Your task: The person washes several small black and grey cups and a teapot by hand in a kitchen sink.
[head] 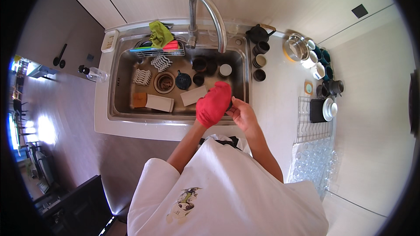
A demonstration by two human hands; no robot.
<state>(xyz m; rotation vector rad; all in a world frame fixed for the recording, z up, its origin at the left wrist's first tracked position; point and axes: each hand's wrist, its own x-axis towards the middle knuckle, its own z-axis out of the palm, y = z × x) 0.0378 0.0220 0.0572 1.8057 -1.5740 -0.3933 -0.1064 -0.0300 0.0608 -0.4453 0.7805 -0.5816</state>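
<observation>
My left hand (214, 105) is covered by a red cloth (215, 101), possibly a mitt, above the front right of a steel sink (178, 118). My bare right hand (242, 113) pinches a small dark item (229, 105), perhaps a cup, against the red cloth. Most of that item is hidden. Below in the sink sit a dark blue teapot (183, 80), a white-topped cup (225, 70) and several dark cups (199, 64). Two pale rectangular dishes (159, 103) and two white wavy racks (142, 77) lie around the drain strainer (164, 82).
A curved steel faucet (210, 3) arches over the sink. Behind it hangs a wire caddy (159, 51) with a green cloth (160, 34). Dark cups (259, 75) and a black teapot (259, 33) line the right counter. Farther right are mugs (317, 70), a wire rack (303, 127) and glasses (311, 160).
</observation>
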